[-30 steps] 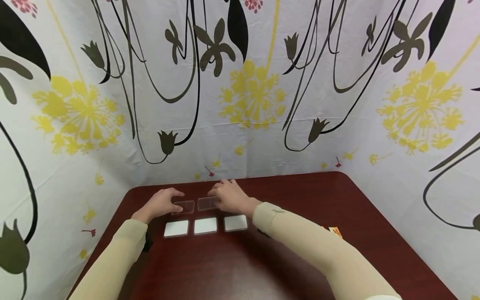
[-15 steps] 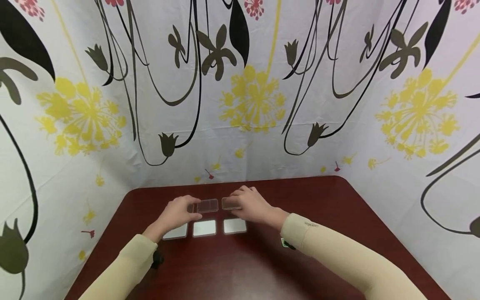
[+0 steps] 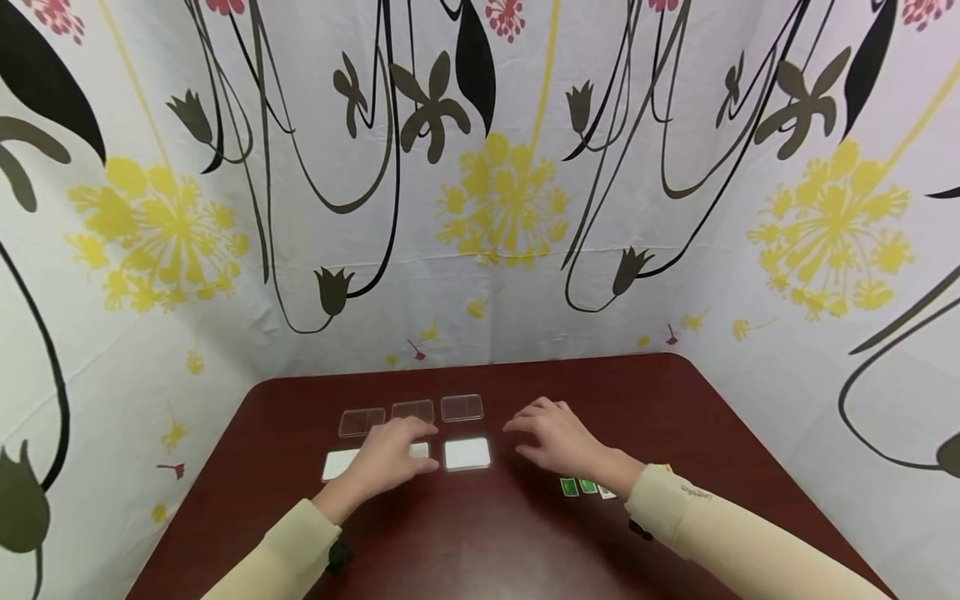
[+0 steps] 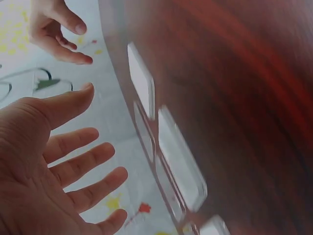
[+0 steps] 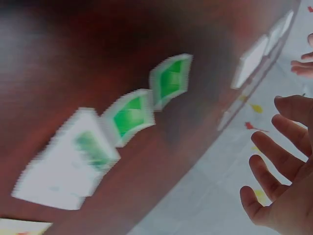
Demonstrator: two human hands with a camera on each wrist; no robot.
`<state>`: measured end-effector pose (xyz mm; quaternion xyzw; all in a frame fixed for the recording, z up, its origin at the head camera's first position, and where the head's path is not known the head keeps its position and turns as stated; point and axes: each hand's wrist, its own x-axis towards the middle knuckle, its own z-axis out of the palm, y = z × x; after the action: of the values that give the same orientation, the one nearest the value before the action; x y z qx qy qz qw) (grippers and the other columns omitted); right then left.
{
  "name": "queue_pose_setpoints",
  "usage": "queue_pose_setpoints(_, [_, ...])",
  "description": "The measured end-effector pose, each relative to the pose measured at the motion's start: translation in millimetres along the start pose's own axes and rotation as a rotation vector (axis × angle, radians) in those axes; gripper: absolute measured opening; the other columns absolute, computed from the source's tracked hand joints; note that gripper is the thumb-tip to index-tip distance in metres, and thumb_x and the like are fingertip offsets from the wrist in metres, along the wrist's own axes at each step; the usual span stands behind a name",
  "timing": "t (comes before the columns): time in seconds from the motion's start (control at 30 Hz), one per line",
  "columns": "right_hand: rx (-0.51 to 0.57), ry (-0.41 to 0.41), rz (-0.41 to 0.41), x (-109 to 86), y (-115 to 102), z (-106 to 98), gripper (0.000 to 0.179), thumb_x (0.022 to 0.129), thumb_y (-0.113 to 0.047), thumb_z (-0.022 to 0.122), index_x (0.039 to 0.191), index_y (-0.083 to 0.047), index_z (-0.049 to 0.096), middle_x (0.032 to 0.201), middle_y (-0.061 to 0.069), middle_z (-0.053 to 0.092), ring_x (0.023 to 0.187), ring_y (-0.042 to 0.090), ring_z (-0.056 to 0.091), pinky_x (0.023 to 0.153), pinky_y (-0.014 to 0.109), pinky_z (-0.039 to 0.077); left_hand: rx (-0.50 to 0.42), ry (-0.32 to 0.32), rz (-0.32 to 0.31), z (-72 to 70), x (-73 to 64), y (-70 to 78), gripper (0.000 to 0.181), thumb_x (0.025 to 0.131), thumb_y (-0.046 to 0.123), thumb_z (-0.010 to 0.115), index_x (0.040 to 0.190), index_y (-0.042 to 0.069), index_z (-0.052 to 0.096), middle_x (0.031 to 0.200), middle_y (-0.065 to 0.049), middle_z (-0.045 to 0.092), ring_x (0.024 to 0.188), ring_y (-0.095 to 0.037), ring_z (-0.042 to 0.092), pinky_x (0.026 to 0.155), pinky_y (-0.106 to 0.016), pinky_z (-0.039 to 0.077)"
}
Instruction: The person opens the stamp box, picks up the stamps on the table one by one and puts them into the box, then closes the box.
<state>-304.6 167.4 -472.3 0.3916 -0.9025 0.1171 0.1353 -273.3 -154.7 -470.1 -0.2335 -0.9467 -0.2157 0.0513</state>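
My left hand (image 3: 390,454) hovers with relaxed, spread fingers above the front row, overlapping the middle white rectangular case (image 3: 419,450). Nothing is between its fingers in the left wrist view (image 4: 68,166). To the right of the rows is my right hand (image 3: 558,440), its fingers loosely bent and holding nothing. The front row also has a left white case (image 3: 339,463), partly covered by the left hand, and a right one (image 3: 467,454). Behind them lie three clear flat pieces like lids: left (image 3: 362,422), middle (image 3: 412,410) and right (image 3: 462,407).
Small green-and-white paper pieces, the nearest a green one (image 3: 569,487), lie under the right forearm. A yellow-orange piece (image 3: 664,468) shows behind the right sleeve. A patterned cloth (image 3: 510,317) hangs around the dark red table (image 3: 480,542).
Both hands have left the clear pieces and come nearer, the right one also moving right. The back row has shifted right from a second ago, and three clear pieces now show.
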Motion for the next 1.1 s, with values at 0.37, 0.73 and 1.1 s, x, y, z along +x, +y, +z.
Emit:
queue_pose_setpoints(0.37, [0.059,-0.026,0.043,-53.0,16,5,0.026,0.086,-0.025,0.081,0.112,-0.026,0.078,0.109,-0.012,0.069,0.107,0.018,0.054,0.080,0.048,0.041,0.073,-0.037,0.057,31.0,15.1,4.8,0.052,0.084,0.038,0.083,0.129,0.014,0.070,0.121,-0.002,0.069,0.112,-0.027,0.063,0.093,-0.060,0.046])
queue_pose_setpoints(0.73, [0.001,0.003,0.074,-83.1,24,6,0.023,0.081,-0.029,0.085,0.103,-0.029,0.078,0.100,-0.016,0.067,0.104,0.016,0.055,0.080,0.051,0.043,0.090,-0.074,0.045,41.6,27.0,0.7,0.056,0.083,0.040,0.083,0.132,0.016,0.068,0.123,-0.003,0.067,0.114,-0.029,0.061,0.095,-0.064,0.042])
queue_pose_setpoints(1.1, [-0.020,0.034,0.055,-89.4,22,15,0.018,0.078,-0.028,0.088,0.091,-0.032,0.076,0.094,-0.020,0.064,0.101,0.015,0.055,0.082,0.054,0.044,0.124,-0.083,0.031,49.3,31.0,-3.9,0.055,0.081,0.040,0.085,0.130,0.018,0.069,0.117,-0.001,0.069,0.108,-0.026,0.064,0.091,-0.063,0.044])
